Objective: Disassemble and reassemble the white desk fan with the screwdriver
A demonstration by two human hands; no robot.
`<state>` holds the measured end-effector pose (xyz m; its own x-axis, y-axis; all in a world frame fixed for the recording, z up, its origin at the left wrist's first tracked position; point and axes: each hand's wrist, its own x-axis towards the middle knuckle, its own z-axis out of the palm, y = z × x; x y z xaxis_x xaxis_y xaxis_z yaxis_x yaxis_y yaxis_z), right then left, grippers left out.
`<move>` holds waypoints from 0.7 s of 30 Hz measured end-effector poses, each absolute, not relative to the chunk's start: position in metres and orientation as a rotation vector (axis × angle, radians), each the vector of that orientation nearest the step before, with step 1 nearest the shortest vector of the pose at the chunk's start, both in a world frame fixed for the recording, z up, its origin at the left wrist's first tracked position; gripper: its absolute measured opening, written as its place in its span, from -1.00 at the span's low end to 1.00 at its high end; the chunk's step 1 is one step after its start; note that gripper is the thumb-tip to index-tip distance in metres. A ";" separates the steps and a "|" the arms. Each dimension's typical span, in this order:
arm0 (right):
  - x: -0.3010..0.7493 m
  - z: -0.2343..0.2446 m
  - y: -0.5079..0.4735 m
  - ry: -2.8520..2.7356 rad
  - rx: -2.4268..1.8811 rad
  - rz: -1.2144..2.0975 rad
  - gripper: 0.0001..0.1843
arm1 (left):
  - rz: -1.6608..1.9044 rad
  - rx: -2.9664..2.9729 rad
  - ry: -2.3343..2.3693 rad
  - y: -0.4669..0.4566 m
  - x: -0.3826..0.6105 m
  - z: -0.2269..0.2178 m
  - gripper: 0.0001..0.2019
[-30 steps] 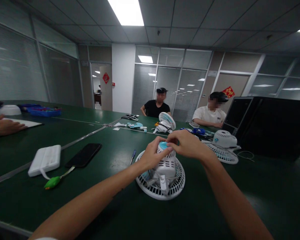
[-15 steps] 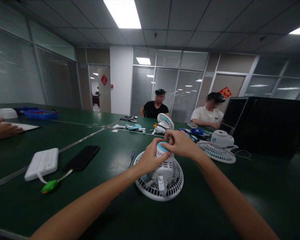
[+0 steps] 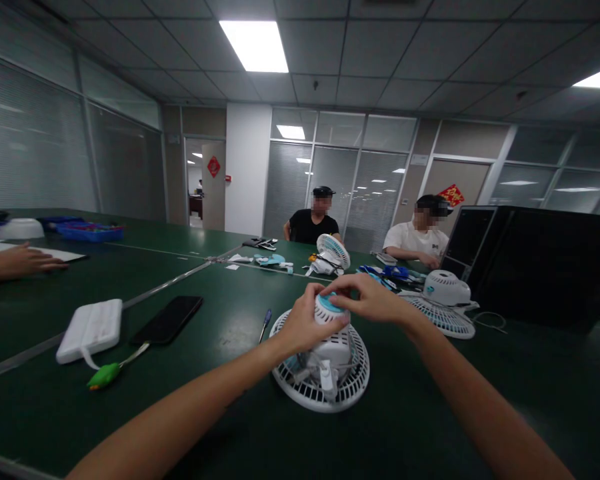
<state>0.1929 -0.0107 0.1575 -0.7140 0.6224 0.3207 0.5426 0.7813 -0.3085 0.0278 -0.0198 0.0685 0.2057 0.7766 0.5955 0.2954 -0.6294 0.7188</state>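
A white fan (image 3: 333, 350) lies with its round grille (image 3: 325, 400) down on the green table in front of me. Its housing points up and is topped by a light blue cap (image 3: 331, 302). My left hand (image 3: 307, 321) is wrapped round the upper housing, thumb on the near side. My right hand (image 3: 367, 299) reaches over from the right, its fingers bent onto the blue cap; whether they pinch its edge is partly hidden. A cable with a white plug (image 3: 327, 380) hangs at the near side of the housing. Left of the grille lies a screwdriver (image 3: 265, 325).
On the left are a white power bank (image 3: 91, 330), a green cable charm (image 3: 104, 377) and a black phone (image 3: 169, 320). Another fan (image 3: 446, 290) lies right, beside a black computer case (image 3: 540, 267). Two people sit opposite; another person's hand (image 3: 20, 263) rests far left.
My right hand's fingers have shifted from a raised pinch beside the cap to lying lower across it. The left hand keeps its hold. The view has tilted slightly upward.
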 end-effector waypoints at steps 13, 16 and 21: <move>0.163 0.141 -0.016 -2.318 -1.228 -0.155 -0.77 | 1.508 2.018 1.043 -0.021 0.036 0.064 -0.50; 0.164 0.138 -0.015 -2.230 -1.243 -0.049 -0.84 | 1.517 2.026 1.058 -0.022 0.035 0.065 -0.59; 0.182 0.120 -0.009 -1.967 -1.045 0.269 -0.69 | 1.508 2.028 1.057 -0.021 0.034 0.068 -0.77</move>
<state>0.1822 -0.0087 0.1204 -0.2706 0.7566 0.5952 0.5691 0.6244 -0.5350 0.0339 -0.0208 0.0677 0.1321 0.7643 0.6312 0.3329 -0.6340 0.6980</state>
